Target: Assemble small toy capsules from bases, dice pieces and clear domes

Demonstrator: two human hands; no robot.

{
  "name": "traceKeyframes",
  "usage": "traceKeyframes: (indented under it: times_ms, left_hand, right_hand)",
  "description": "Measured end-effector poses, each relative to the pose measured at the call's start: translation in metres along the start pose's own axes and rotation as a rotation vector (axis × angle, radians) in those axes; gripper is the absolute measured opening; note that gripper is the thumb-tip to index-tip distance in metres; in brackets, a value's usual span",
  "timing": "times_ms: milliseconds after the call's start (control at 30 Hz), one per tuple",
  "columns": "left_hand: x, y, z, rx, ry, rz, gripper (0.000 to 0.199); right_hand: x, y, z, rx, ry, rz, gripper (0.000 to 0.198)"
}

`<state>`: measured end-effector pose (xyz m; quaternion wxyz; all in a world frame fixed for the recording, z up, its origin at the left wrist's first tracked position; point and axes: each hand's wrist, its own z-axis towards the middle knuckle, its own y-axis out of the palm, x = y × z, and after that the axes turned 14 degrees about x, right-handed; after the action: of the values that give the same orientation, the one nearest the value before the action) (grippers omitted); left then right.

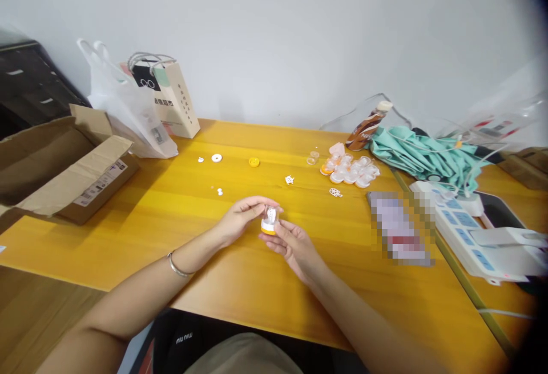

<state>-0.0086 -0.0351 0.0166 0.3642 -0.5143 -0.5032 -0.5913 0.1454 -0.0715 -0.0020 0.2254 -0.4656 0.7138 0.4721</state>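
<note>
Between both hands, above the table, is a small clear-domed case (269, 228) with a white and orange base and a white figure inside. The fingers of my left hand (245, 217) are closed on its clear upper part. From the other side, my right hand (295, 245) grips the base with thumb and fingers. Beyond them lie a white cut-out piece (290, 180), another white piece with holes (335, 192), a yellow round cap (254, 162) and a white ring (217, 158). Small white bits (220, 192) lie to the left.
Several similar clear-domed cases (351, 171) are grouped at the right, beside a brown bottle (369, 125) and a green folded cloth item (428, 154). A phone (400, 228) and a power strip (460, 225) lie nearer. An open cardboard box (103, 185) and bags (182, 100) stand left.
</note>
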Motion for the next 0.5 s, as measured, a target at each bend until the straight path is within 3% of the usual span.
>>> traceKeyframes:
  times_ms: [67,200,333,500]
  left_hand:
    - [0.0000,-0.0002,-0.0002,-0.026,-0.026,-0.061,0.029]
    - [-0.0021,0.0016,-0.0017,0.028,0.058,-0.077,0.023]
    - [-0.0026,0.0039,-0.0028,-0.090,-0.040,-0.161,0.042]
    - [-0.0042,0.0063,-0.0055,0.024,0.120,-0.056,0.046]
  right_hand:
    - [-0.0019,-0.0002,-0.0005,0.005,-0.008,-0.015,0.025]
    - [-0.0038,-0.0007,-0.0020,-0.023,-0.037,-0.043,0.026]
    - [-0.0043,-0.0017,-0.0014,-0.067,0.018,0.000,0.026]
    - [-0.0033,-0.0003,-0.0015,-0.037,-0.091,-0.105,0.029]
